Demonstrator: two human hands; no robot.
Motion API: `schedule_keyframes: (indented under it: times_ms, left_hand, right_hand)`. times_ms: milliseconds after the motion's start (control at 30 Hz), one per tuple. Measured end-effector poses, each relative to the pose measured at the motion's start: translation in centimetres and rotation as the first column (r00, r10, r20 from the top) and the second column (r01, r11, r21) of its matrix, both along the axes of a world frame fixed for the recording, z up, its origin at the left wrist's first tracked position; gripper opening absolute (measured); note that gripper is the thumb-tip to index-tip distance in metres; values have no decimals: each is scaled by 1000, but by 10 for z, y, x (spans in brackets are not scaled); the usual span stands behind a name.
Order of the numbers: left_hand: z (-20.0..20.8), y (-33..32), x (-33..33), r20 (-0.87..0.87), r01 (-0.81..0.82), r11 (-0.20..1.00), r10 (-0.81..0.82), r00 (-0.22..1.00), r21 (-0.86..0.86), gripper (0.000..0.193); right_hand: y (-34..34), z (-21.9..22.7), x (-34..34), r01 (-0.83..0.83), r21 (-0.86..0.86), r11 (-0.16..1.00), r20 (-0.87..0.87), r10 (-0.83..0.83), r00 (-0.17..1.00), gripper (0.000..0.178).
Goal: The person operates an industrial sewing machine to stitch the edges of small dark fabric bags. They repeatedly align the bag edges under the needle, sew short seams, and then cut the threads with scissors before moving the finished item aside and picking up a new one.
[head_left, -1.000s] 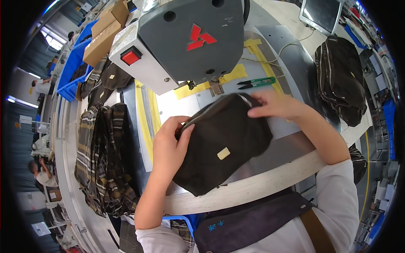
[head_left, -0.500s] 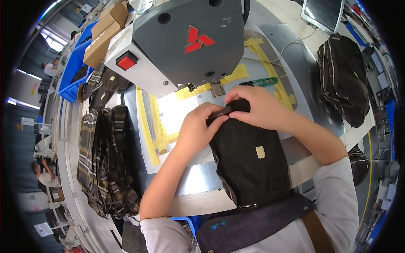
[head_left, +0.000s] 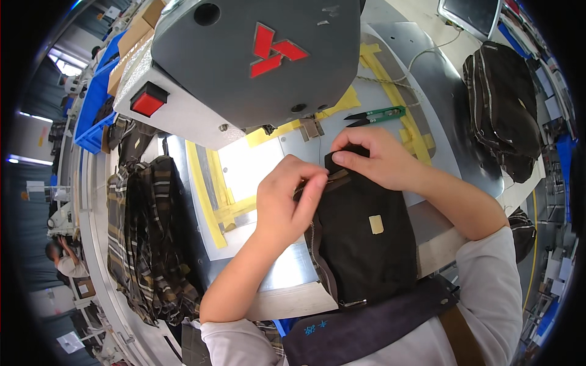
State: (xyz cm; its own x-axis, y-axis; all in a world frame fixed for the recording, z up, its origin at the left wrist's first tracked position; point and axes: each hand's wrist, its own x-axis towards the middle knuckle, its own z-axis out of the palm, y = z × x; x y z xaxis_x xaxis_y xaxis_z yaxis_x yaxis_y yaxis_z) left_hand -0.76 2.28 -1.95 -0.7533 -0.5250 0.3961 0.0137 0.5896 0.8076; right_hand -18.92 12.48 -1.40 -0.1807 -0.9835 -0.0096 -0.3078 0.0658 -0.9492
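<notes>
A black fabric bag (head_left: 366,256) with a zipper along its left side and a small cream tag lies over the table edge toward me. My right hand (head_left: 378,160) grips its far edge, thumb on top and fingers curled beyond. At the far left corner, my left hand (head_left: 285,198) is closed in a pinch beside a brown strip (head_left: 337,177); the fingers partly hide what lies between their tips. A thin thread (head_left: 320,146) runs down toward the bag from the sewing machine head (head_left: 256,67), which stands just beyond my hands.
Green-handled thread snips (head_left: 383,114) lie beyond my right hand. Yellow tape (head_left: 210,201) frames the machine plate. Striped dark fabric pieces (head_left: 146,238) hang at the left, near a blue bin (head_left: 91,137). Dark zippered bags (head_left: 503,110) are piled at the right, below a screen (head_left: 470,15).
My left thumb and fingers have shifted along the bag's far edge, and a brown strip shows between my hands. My right hand stays on the edge. The view has shifted slightly.
</notes>
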Motion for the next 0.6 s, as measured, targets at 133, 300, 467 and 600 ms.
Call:
schedule_keyframes:
  times_ms: [133, 300, 467, 600]
  left_hand:
    - [6, -4, 1, 147, -30, 943, -20, 989, 332, 9]
    - [9, -10, 2, 197, 10, 906, -103, 975, 424, 10]
    - [3, -12, 0, 144, 23, 862, -111, 983, 506, 9]
    - [4, -8, 0, 173, -3, 879, -91, 981, 477, 5]
  right_hand:
    - [1, 1, 3, -40, -40, 998, -22, 39, 999, 13]
    - [0, -1, 2, -49, -82, 995, -33, 46, 998, 12]
    - [0, -3, 3, -65, -106, 992, -47, 60, 997, 12]
    - [0, -8, 8, -43, -216, 975, -106, 21, 994, 12]
